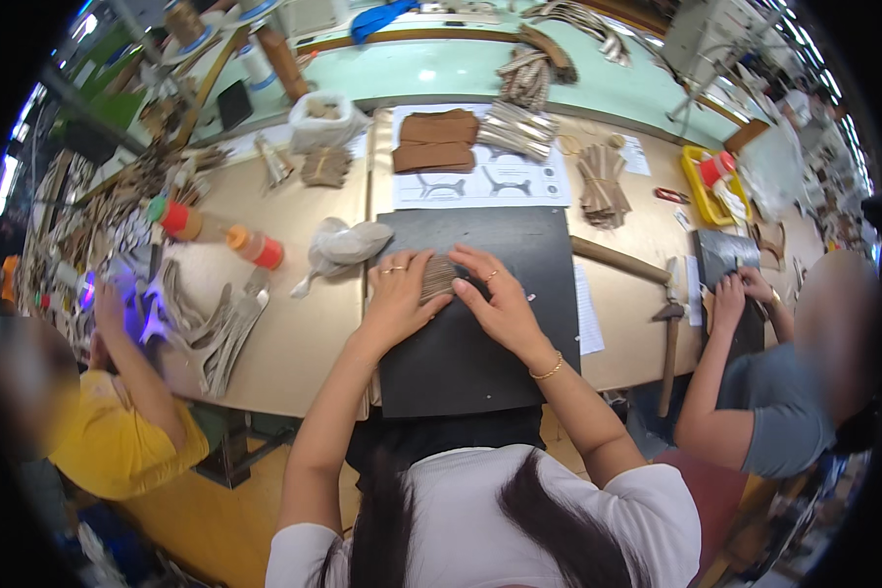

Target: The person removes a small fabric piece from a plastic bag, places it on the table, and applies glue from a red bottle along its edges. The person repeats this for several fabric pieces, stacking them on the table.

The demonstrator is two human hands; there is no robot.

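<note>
**Two hands press a small brown piece on a dark mat**

A long tan worktop [294, 343] runs across the middle of the frame. Behind it, at the top, is a pale green bench [441, 71] with more stuff on it. The room is busy and full. A dark mat [480, 363] lies flat in the middle of the worktop, and its near edge reaches the front edge of the worktop.

The mat has bare room below the hands and to the right side. Just left of the mat sits a crumpled white cloth [338, 250]. Two small bottles with red caps [250, 245] lie further left. Above the mat is a white paper sheet [480, 181] with a folded brown piece [435, 140] on top. A wooden roller [617, 260] and a hammer [670, 323] lie to the right of the mat.

A small ribbed brown piece [439, 278] lies near the top of the mat. The left hand [397, 294] rests on its left side, fingers bent and pressing down. The right hand [495, 294] rests on its right side, fingers curled over the edge. Both hands touch it.

Another person in yellow [118, 441] works at the far left. One in grey [784, 412] works at the far right.
</note>
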